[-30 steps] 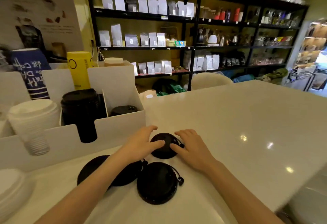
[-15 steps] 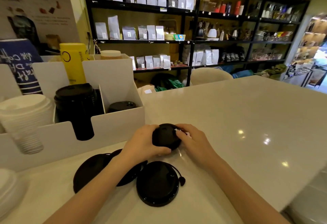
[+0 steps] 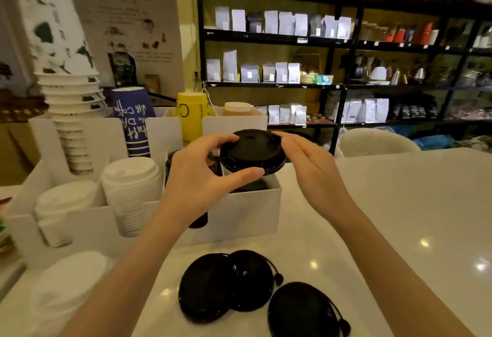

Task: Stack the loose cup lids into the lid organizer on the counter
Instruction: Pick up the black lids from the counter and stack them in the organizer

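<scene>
My left hand (image 3: 198,177) grips a black cup lid (image 3: 251,151) by its rim, thumb below and fingers on top, and holds it in the air above the rightmost compartment of the white lid organizer (image 3: 247,213). My right hand (image 3: 310,170) is beside the lid's right edge with fingers apart, at most brushing it. A black lid stack lies low in that compartment, mostly hidden. Three loose black lids (image 3: 231,283) lie on the white counter (image 3: 399,217) in front of the organizer, two of them overlapping.
White lid stacks (image 3: 131,185) fill the organizer's left compartments, and a loose white stack (image 3: 66,283) lies at the counter's left. Behind stand paper cup stacks (image 3: 72,113), a blue cup (image 3: 133,121) and a yellow tin (image 3: 190,115). Dark shelving (image 3: 332,43) lines the back wall.
The black lid went from lying on the counter under both hands to being lifted up and left over the organizer. The right hand has opened away from it. The view tilted up and left.
</scene>
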